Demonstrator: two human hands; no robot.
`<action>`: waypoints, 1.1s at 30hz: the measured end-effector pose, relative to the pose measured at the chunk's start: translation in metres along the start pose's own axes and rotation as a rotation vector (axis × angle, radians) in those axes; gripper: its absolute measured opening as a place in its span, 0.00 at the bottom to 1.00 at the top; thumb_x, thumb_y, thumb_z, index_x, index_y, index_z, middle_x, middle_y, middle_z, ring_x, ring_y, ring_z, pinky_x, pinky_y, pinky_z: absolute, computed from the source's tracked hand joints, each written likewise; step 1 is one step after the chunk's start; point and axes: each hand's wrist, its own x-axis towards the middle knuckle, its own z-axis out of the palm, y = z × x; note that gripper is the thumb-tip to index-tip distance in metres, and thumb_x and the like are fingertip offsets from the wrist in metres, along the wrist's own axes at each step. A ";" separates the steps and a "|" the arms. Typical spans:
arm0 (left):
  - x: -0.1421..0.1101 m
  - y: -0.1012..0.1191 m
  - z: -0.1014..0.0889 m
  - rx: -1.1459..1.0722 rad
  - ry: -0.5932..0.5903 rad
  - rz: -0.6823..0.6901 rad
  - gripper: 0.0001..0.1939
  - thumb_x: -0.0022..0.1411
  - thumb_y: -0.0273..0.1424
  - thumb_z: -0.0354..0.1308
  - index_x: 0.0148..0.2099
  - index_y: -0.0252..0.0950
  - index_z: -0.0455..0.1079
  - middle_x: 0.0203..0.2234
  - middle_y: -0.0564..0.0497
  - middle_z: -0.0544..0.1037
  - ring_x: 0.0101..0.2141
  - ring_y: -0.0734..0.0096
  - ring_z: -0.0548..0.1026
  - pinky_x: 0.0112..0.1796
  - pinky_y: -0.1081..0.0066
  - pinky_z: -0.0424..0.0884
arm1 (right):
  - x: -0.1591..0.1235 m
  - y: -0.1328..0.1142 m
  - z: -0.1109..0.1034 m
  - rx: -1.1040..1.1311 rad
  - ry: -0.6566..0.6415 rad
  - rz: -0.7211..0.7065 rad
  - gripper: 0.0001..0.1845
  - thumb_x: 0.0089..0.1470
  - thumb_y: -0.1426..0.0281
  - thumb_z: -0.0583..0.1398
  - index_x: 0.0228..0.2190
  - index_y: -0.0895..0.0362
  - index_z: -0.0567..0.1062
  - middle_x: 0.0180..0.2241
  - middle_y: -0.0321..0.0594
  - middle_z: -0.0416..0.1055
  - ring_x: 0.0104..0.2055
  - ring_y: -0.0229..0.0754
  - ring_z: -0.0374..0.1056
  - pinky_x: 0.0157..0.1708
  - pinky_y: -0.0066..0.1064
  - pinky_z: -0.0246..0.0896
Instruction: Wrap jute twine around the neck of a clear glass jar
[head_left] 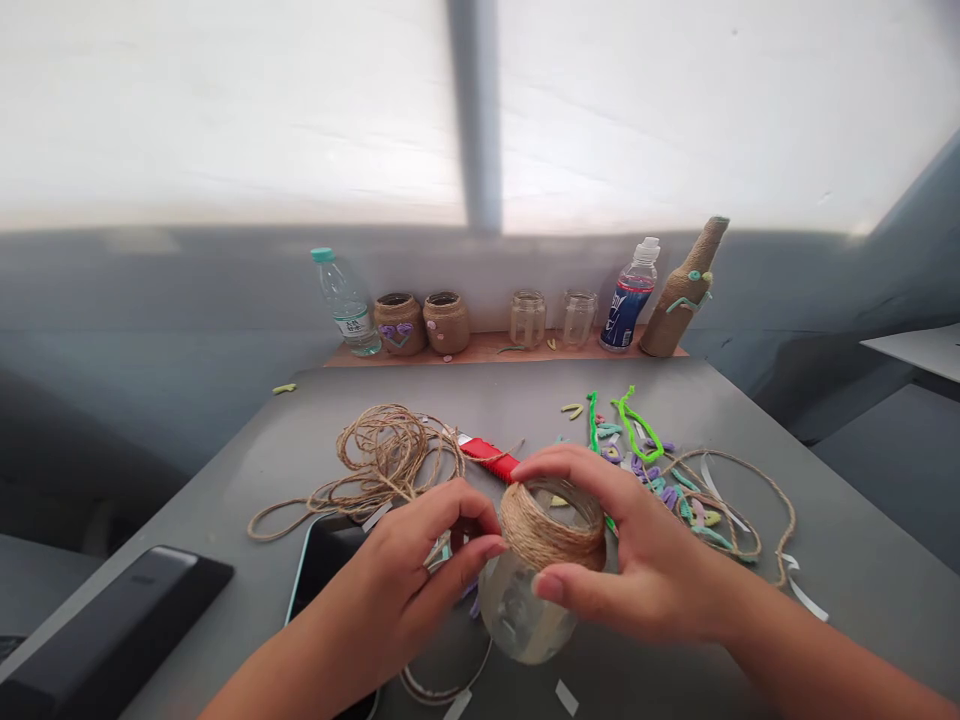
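Note:
A glass jar [529, 610] is tilted above the grey table, its neck and shoulder wrapped in jute twine [546, 540] and its lower part bare. My right hand [630, 550] grips it around the neck, thumb on the near side and fingers over the rim. At the jar's left side, my left hand [442, 550] is pinched, thumb and forefinger close to the wrapped twine. The strand between those fingertips is too small to make out clearly. A loose twine coil [386, 450] lies behind my left hand. Just behind the jar is a red utility knife [487, 457].
Twine-wrapped jars [399, 325], bare glass jars [528, 320], a water bottle [349, 310], a blue-labelled bottle [628, 300] and a wrapped bottle [679, 310] line the back. Pipe-cleaner pieces [637, 430] lie right. A phone [319, 550] and black case [127, 630] are left.

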 end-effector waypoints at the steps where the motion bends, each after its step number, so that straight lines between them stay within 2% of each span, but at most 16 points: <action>1: 0.000 0.000 0.000 -0.008 -0.007 -0.005 0.06 0.73 0.32 0.52 0.40 0.41 0.69 0.31 0.55 0.75 0.32 0.71 0.72 0.35 0.73 0.69 | -0.001 -0.002 0.002 -0.021 0.014 -0.002 0.32 0.51 0.66 0.71 0.55 0.49 0.70 0.55 0.42 0.69 0.57 0.49 0.66 0.58 0.37 0.62; 5: 0.000 0.001 0.001 -0.036 -0.023 -0.006 0.07 0.72 0.32 0.52 0.40 0.40 0.69 0.31 0.55 0.74 0.32 0.71 0.72 0.35 0.72 0.69 | -0.003 -0.005 0.009 -0.064 0.052 0.006 0.30 0.51 0.71 0.69 0.55 0.48 0.69 0.54 0.40 0.70 0.55 0.48 0.68 0.56 0.36 0.63; 11: 0.000 0.003 0.002 -0.025 -0.032 0.006 0.06 0.72 0.32 0.53 0.39 0.40 0.69 0.31 0.55 0.75 0.31 0.72 0.72 0.34 0.74 0.69 | -0.001 -0.004 0.010 -0.050 0.054 0.016 0.33 0.45 0.76 0.69 0.53 0.48 0.69 0.51 0.37 0.72 0.52 0.46 0.69 0.56 0.34 0.63; 15: 0.000 -0.011 -0.010 0.161 -0.007 0.023 0.05 0.70 0.34 0.56 0.41 0.41 0.71 0.31 0.55 0.77 0.32 0.68 0.74 0.36 0.70 0.69 | -0.002 -0.002 0.011 -0.061 0.054 -0.003 0.34 0.43 0.77 0.67 0.52 0.48 0.70 0.51 0.37 0.71 0.53 0.47 0.68 0.56 0.34 0.63; 17: 0.001 -0.024 -0.020 0.358 0.096 0.029 0.07 0.71 0.35 0.54 0.40 0.41 0.73 0.32 0.52 0.79 0.35 0.63 0.74 0.42 0.65 0.68 | -0.002 -0.002 0.011 -0.067 0.052 0.001 0.34 0.42 0.78 0.67 0.52 0.48 0.70 0.51 0.37 0.71 0.53 0.48 0.68 0.55 0.35 0.63; 19: 0.002 -0.037 -0.032 0.541 0.250 -0.002 0.12 0.70 0.38 0.53 0.40 0.40 0.76 0.37 0.47 0.79 0.40 0.56 0.75 0.46 0.58 0.66 | -0.002 -0.002 0.011 -0.071 0.050 0.007 0.34 0.42 0.78 0.67 0.51 0.47 0.70 0.51 0.38 0.71 0.53 0.48 0.67 0.56 0.37 0.62; 20: 0.003 -0.042 -0.037 0.619 0.352 -0.070 0.15 0.70 0.41 0.52 0.41 0.40 0.77 0.39 0.43 0.78 0.42 0.52 0.75 0.47 0.56 0.66 | -0.002 -0.001 0.012 -0.070 0.049 0.006 0.33 0.42 0.78 0.66 0.51 0.47 0.70 0.51 0.38 0.71 0.53 0.48 0.67 0.56 0.37 0.62; 22: 0.003 -0.050 -0.048 0.694 0.481 -0.288 0.18 0.69 0.45 0.51 0.43 0.40 0.78 0.35 0.43 0.76 0.37 0.51 0.75 0.41 0.58 0.67 | -0.002 -0.001 0.012 -0.070 0.047 0.011 0.33 0.42 0.78 0.66 0.51 0.47 0.70 0.51 0.37 0.71 0.53 0.48 0.67 0.56 0.38 0.62; 24: 0.003 -0.055 -0.055 0.624 0.526 -0.518 0.18 0.66 0.48 0.53 0.42 0.42 0.77 0.27 0.47 0.76 0.28 0.54 0.73 0.32 0.62 0.64 | -0.002 -0.001 0.011 -0.067 0.043 0.011 0.33 0.42 0.78 0.66 0.51 0.47 0.70 0.51 0.37 0.70 0.53 0.48 0.67 0.56 0.38 0.62; 26: 0.003 -0.058 -0.058 0.484 0.530 -0.647 0.16 0.63 0.48 0.56 0.39 0.44 0.76 0.20 0.51 0.75 0.23 0.57 0.71 0.27 0.66 0.60 | -0.002 -0.001 0.011 -0.066 0.041 0.007 0.33 0.42 0.78 0.65 0.51 0.47 0.70 0.51 0.38 0.70 0.53 0.49 0.67 0.56 0.39 0.62; 30: 0.005 -0.061 -0.054 0.271 0.523 -0.674 0.15 0.63 0.47 0.57 0.38 0.42 0.76 0.13 0.55 0.73 0.16 0.61 0.72 0.21 0.68 0.61 | -0.001 0.001 0.010 -0.061 0.037 0.014 0.33 0.42 0.78 0.65 0.51 0.46 0.70 0.51 0.38 0.71 0.53 0.50 0.66 0.55 0.41 0.62; 33: 0.011 -0.061 -0.048 0.102 0.548 -0.645 0.17 0.64 0.47 0.57 0.41 0.39 0.74 0.15 0.56 0.77 0.13 0.65 0.72 0.18 0.70 0.64 | 0.000 0.004 0.009 -0.040 0.043 0.013 0.32 0.43 0.78 0.64 0.51 0.47 0.70 0.51 0.39 0.70 0.52 0.50 0.66 0.55 0.41 0.61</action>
